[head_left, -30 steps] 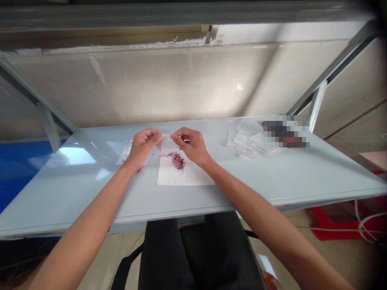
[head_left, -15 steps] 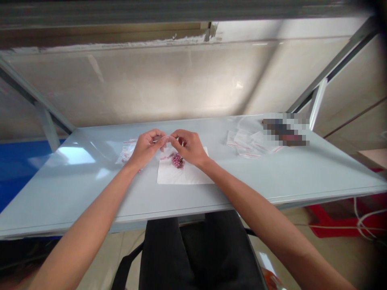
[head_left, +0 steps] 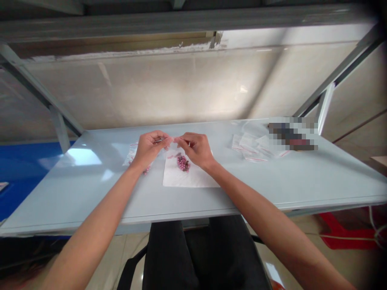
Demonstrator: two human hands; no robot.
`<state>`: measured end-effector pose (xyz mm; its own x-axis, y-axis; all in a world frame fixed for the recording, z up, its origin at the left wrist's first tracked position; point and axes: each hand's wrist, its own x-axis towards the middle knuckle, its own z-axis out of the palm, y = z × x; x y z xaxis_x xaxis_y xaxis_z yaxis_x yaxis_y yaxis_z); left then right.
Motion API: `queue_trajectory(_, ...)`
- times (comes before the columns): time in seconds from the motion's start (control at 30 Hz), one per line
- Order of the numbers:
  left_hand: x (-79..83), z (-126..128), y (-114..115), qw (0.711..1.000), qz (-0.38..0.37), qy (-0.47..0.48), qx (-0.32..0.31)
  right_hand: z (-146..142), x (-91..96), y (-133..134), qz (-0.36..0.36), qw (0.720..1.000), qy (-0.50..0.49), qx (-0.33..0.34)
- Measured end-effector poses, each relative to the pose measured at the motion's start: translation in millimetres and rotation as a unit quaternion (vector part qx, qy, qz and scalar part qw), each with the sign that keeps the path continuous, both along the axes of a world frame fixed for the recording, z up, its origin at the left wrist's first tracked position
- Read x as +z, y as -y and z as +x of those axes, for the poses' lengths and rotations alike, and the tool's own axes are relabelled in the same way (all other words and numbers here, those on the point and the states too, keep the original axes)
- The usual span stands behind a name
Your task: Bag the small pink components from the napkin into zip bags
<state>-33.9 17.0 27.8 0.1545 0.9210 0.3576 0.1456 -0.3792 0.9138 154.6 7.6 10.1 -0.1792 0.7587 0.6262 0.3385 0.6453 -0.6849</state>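
My left hand (head_left: 153, 147) and my right hand (head_left: 196, 149) meet above a white sheet (head_left: 175, 180), fingertips almost touching. Both pinch the reddish top edge of a small clear zip bag (head_left: 169, 153), which hangs partly hidden behind the fingers. Just below my right hand is a cluster of pink and dark beads (head_left: 183, 163); whether it lies inside the bag or on the sheet I cannot tell. Beside my left wrist lies another clear bag (head_left: 130, 155), with pink beads (head_left: 146, 170) near it, partly covered by the hand.
Several flat clear zip bags with red strips (head_left: 252, 148) lie on the right of the pale table (head_left: 302, 173). Behind them is a pixelated dark object (head_left: 293, 136). Metal struts (head_left: 326, 104) rise at both sides, and a beam (head_left: 181, 26) crosses above.
The camera view has shifted slightly, moving the scene right and down. Both hands keep their pinch, with the fingertips held close together over the sheet.
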Motion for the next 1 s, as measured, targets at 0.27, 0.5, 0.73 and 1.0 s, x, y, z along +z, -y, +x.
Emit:
queue_trajectory(0.27,-3.1,-8,-5,0.999,0.010,0.037,-0.016,2,1.1,0,-0.026,0.999,-0.015,0.017)
queue_trajectory(0.5,4.0,-39,-23,0.986,0.042,-0.045,0.153,29,5.0,-9,-0.057,0.967,0.139,-0.204)
queue_trajectory(0.73,-6.8,-69,-32,0.763,-0.036,-0.569,0.305,84,-5.3,-15,-0.232,0.796,0.363,-0.424)
queue_trajectory(1.0,-4.2,-64,-22,0.794,0.126,-0.487,0.340,74,3.8,-6,-0.211,0.826,0.374,-0.365)
